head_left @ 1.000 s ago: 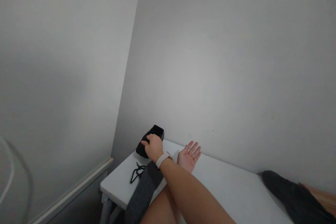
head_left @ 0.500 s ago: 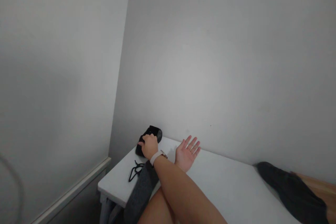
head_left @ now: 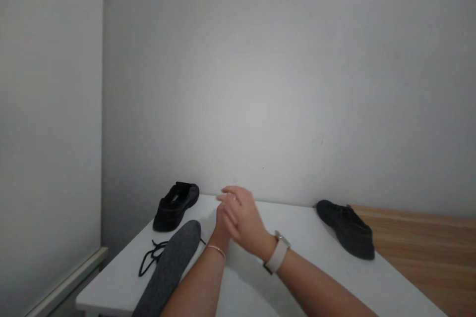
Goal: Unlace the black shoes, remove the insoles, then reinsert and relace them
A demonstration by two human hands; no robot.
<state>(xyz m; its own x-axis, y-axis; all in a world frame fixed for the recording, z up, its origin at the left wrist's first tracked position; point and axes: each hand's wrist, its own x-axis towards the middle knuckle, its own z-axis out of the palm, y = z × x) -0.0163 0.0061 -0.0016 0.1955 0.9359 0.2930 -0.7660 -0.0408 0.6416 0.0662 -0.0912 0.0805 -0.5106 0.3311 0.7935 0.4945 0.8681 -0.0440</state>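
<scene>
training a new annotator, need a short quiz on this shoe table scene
1. True or false: the right hand holds the left-side shoe.
2. What lies beside the grey insole on the white table?
A. scissors
B. a black shoelace
C. a brush
3. Which wrist bears the watch?

Key
1. False; both hands are empty, the left hand mostly hidden behind the right.
2. B
3. The right; the left bears a thin bracelet.
</scene>
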